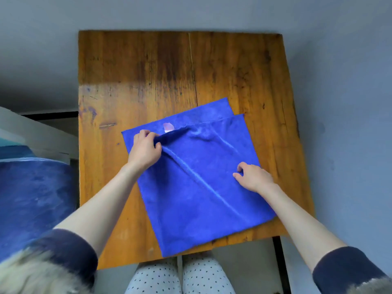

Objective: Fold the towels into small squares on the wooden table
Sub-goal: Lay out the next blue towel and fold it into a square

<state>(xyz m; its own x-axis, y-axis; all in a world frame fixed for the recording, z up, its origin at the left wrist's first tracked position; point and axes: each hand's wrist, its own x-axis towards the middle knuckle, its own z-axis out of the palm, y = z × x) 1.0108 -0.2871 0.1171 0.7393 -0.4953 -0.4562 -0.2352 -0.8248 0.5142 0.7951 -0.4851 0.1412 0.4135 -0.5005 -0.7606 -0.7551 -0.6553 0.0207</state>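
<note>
A blue towel [199, 187] lies folded once on the wooden table [148, 71], its upper layer a little short of the lower layer's far edge, where a small pink label [168, 127] shows. My left hand [145, 150] pinches the upper layer's far left corner and lifts it slightly. My right hand [253, 177] sits on the towel's right side, its curled fingers pinching the cloth. A diagonal crease runs between the two hands. The towel's near corner hangs slightly over the table's front edge.
More blue cloth [31, 198] lies on a surface at the left, beside a white frame [38, 132]. The table's far half is bare wood. My knees in dotted trousers [180, 276] are below the front edge. Grey floor surrounds the table.
</note>
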